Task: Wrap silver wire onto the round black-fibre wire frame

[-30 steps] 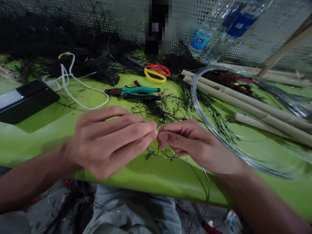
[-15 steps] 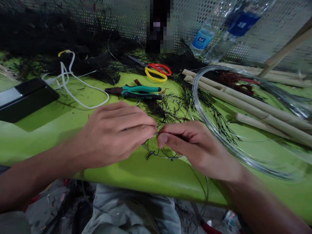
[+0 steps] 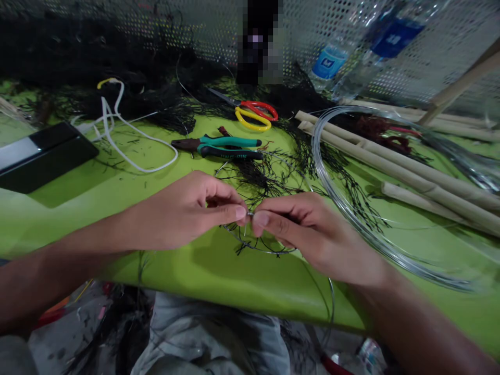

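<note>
Between my hands a thin metal wire [image 3: 250,213] shows, bent into a loop with black netting [image 3: 253,174] strung along it. My left hand [image 3: 195,211] pinches the wire between thumb and forefinger. Tip to tip with it, my right hand [image 3: 312,232] is closed on the same wire, thumb on top. The lower curve of the loop hangs below my fingertips, close to the green table [image 3: 219,271]. Just beyond my hands lie pliers [image 3: 219,147] with green and black handles. What sits inside my fingers is mostly hidden.
Red-and-yellow-handled scissors [image 3: 253,112] lie behind the pliers. A coil of wire [image 3: 332,198] and bamboo sticks [image 3: 402,166] are at right, plastic bottles [image 3: 330,62] behind. At left are a black box-like device [image 3: 50,156] and a white cable [image 3: 144,169].
My left hand has turned over, so its thumb now shows on the wire. My right hand keeps its pinch in nearly the same place.
</note>
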`<state>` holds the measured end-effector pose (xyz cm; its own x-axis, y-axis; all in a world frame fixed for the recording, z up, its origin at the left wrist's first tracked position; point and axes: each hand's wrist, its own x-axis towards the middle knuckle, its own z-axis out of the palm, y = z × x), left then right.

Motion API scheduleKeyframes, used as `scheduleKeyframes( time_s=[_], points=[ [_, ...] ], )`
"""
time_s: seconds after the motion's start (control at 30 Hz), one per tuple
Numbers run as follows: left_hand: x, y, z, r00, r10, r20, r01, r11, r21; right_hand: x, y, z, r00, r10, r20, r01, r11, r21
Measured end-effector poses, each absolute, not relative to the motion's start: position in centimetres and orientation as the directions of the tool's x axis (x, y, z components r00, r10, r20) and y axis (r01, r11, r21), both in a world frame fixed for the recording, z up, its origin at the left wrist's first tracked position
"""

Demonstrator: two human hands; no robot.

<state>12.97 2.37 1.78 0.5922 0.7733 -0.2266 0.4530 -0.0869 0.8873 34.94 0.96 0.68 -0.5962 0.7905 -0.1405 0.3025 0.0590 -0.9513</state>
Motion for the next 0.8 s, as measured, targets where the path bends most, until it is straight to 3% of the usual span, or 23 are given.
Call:
scheduleKeyframes(
  time_s=[0.1,0.2,0.27,0.33,0.4,0.5,0.6,0.8],
  points=[
    [13.0,2.4,1.9,0.608,0.75,-0.261,0.411,-0.017,0.911,35.2,1.0,0.6,-0.597,0.784,-0.168,0.292,0.018,-0.956],
    [12.8,2.3,1.8,0.618,0.78,-0.104,0.478,-0.267,0.837,35.4,1.0,0.7,-0.606,0.769,-0.203,0.269,-0.042,-0.962],
    [12.6,2.2,1.3,0.664,0.732,0.153,0.488,-0.58,0.652,35.4,0.9,0.8,-0.617,0.76,-0.204,0.258,-0.05,-0.965],
    [12.4,2.2,0.7,0.723,0.568,0.393,0.453,-0.82,0.351,35.2,0.8,0.9,-0.628,0.756,-0.185,0.245,-0.034,-0.969],
    [12.3,2.1,0.2,0.762,0.401,0.508,0.418,-0.904,0.087,35.0,0.7,0.9,-0.63,0.758,-0.171,0.225,-0.032,-0.974],
    [12.4,1.9,0.1,0.779,0.282,0.56,0.413,-0.903,-0.121,34.8,0.7,0.9,-0.624,0.764,-0.167,0.202,-0.049,-0.978],
    [12.5,1.7,0.3,0.785,0.242,0.57,0.422,-0.883,-0.206,34.9,0.8,0.9,-0.637,0.755,-0.156,0.198,-0.035,-0.98],
    [12.2,2.0,0.3,0.8,0.204,0.564,0.391,-0.891,-0.233,35.0,0.9,0.7,-0.631,0.763,-0.14,0.208,-0.008,-0.978]
  ],
)
